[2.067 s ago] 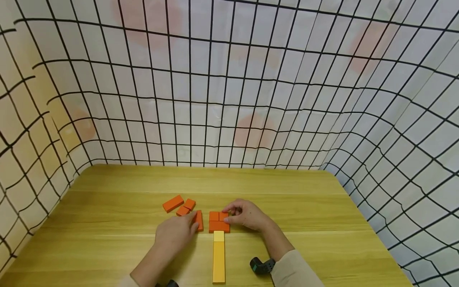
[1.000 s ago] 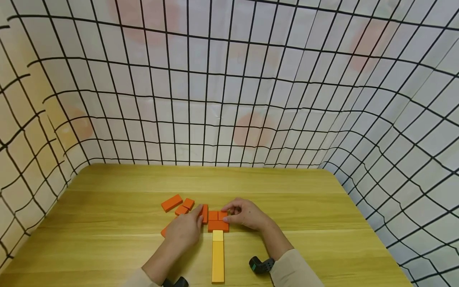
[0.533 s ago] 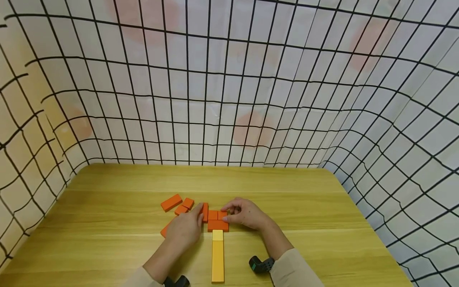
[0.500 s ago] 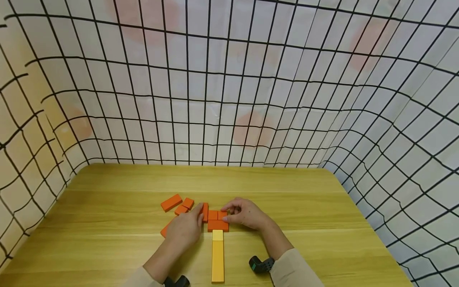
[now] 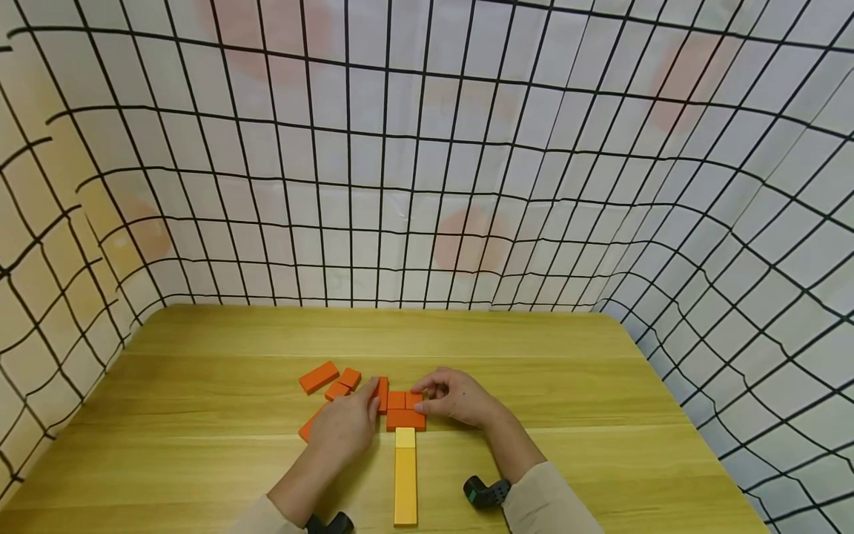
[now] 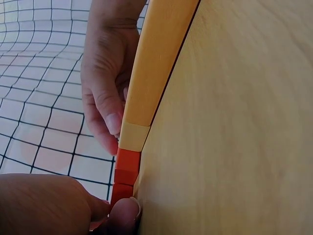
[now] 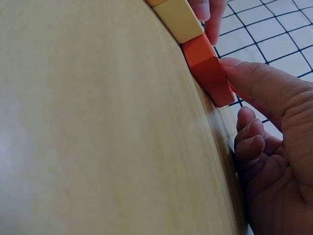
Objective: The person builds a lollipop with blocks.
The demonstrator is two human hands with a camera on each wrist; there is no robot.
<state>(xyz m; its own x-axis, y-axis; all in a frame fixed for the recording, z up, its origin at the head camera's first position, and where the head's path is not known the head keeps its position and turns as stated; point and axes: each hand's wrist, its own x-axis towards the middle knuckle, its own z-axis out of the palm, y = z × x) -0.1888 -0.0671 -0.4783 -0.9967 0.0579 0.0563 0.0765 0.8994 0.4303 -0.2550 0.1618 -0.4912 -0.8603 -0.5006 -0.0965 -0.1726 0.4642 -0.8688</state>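
An upright-lying orange block stands against the left side of two small orange blocks, and the left hand pinches it between thumb and index finger. Below the small blocks lies a wide orange block, then a pale yellow block and a long yellow block in line. The right hand holds the right small orange block with thumb and index finger. In the right wrist view its thumb touches an orange block; the other fingers are curled.
Left of the hands lie a loose orange block, two small orange blocks and another orange block, partly behind the left hand. A black mesh surrounds the wooden table at the back and sides.
Over the last two seconds the left hand has brought the narrow orange block rightward and away from the body, against the small blocks. The right hand has stayed nearly still.
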